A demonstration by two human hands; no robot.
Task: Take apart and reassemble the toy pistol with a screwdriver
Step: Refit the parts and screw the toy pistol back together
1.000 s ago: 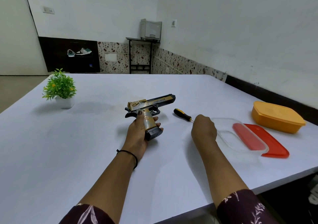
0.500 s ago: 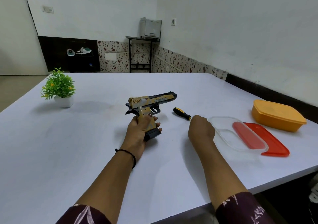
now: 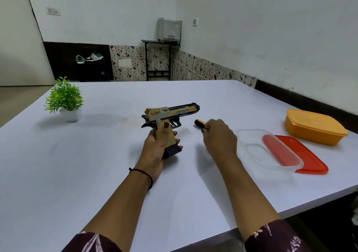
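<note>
Left hand (image 3: 158, 145) is gripping the toy pistol (image 3: 174, 112) by its handle, mid-table (image 3: 96, 154). Right hand (image 3: 219, 135) is covering the screwdriver (image 3: 199, 123), with only the handle end showing; can't tell if it is grasped. Clear tub (image 3: 251, 149), red lid (image 3: 313, 162) and orange box (image 3: 313, 125) are sitting to the right; potted plant (image 3: 64, 98) far left.

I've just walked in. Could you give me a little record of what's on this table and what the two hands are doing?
Left hand: grips the toy pistol by its handle
Right hand: over the screwdriver; blurred, grip hidden
Screwdriver visible: black-and-yellow handle end only
Right side: clear tub, red lid, orange box
Left side: potted plant
Surface: white table
</note>
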